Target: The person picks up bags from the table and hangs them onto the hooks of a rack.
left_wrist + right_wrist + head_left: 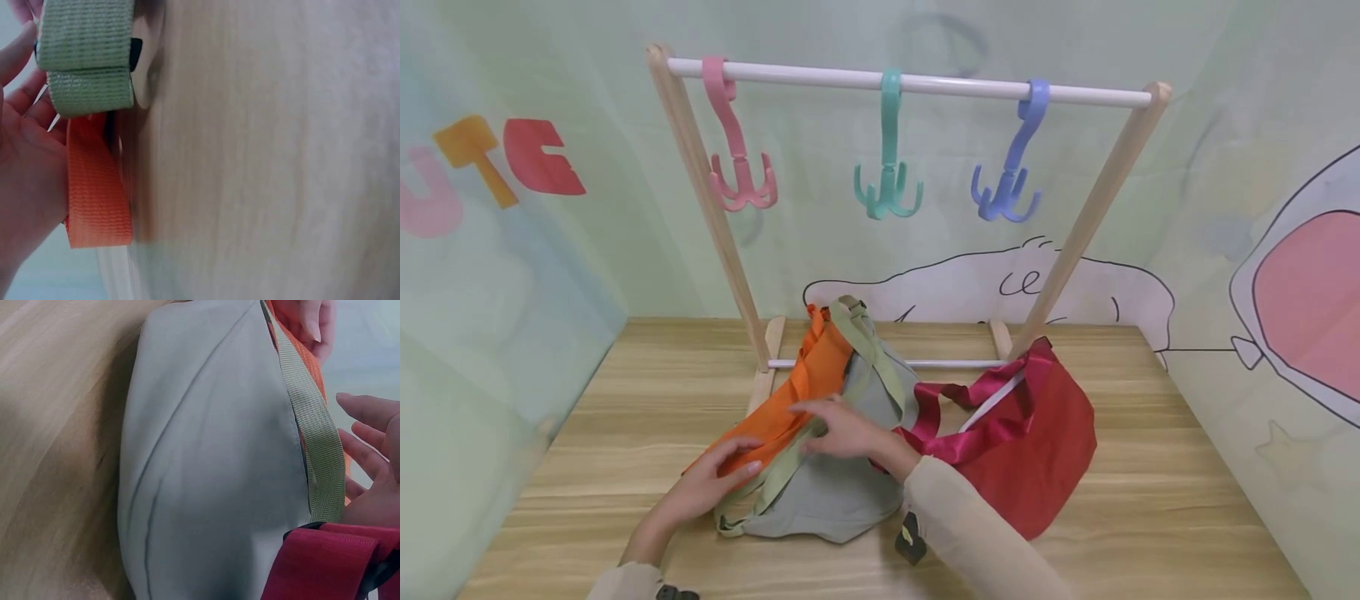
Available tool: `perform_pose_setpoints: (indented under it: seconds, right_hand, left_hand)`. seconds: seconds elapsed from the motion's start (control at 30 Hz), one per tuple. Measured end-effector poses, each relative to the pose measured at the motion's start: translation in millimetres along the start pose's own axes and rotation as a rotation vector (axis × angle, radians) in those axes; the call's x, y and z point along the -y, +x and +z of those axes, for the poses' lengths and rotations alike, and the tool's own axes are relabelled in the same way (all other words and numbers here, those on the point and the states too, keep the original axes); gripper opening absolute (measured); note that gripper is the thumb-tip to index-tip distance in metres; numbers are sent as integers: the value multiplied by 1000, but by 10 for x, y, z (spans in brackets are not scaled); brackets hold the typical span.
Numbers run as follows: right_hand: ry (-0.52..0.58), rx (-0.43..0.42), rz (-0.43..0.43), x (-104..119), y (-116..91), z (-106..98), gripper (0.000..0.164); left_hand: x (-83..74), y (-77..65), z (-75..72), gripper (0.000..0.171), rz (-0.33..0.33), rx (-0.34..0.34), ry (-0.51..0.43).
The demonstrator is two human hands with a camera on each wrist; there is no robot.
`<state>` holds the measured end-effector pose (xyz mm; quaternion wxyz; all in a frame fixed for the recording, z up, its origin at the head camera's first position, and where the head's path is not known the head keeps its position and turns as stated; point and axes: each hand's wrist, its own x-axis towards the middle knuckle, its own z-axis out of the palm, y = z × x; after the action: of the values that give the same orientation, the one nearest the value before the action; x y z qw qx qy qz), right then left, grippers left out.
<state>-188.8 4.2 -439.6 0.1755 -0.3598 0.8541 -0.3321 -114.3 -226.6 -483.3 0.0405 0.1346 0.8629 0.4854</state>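
Note:
An orange bag [823, 362], a grey bag [831, 496] with pale green straps, and a red bag [1052, 458] with magenta straps lie side by side on the wooden table. At the lower end of the orange bag, my left hand [700, 485] rests with loosely bent fingers. In the left wrist view, a green strap [87, 37] and an orange strap [100, 206] pass in front of its palm. My right hand [850, 432] is over the orange and grey bags, fingers spread and thumb apart. The right wrist view has the grey bag [206, 450] beside these fingers.
Behind the bags stands a wooden rack with a white top rail [820, 77]. A pink hook [741, 158], a green hook [889, 158] and a blue hook [1011, 158] hang from it. The bags overlap the rack's lower bar [958, 363]. Printed cloth surrounds the table.

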Motion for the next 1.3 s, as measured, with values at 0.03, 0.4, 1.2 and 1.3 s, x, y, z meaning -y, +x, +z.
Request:
perform_pose_setpoints:
  seconds: [0.03,0.4,1.2,1.3]
  right_hand:
    - [-3,-3,2,-10,2,7,52]
    - [-19,-21,21,-50,1,51,45]
    - [-87,-58,10,23,68,70,46]
    - [-98,-59,-8,42,89,67,45]
  left_hand:
    - [2,-3,1,30,6,-1,3]
    - [-19,-14,16,27,0,-9,20]
    - [-75,-4,55,23,65,-55,48]
    - [-79,-5,57,22,65,-56,56]
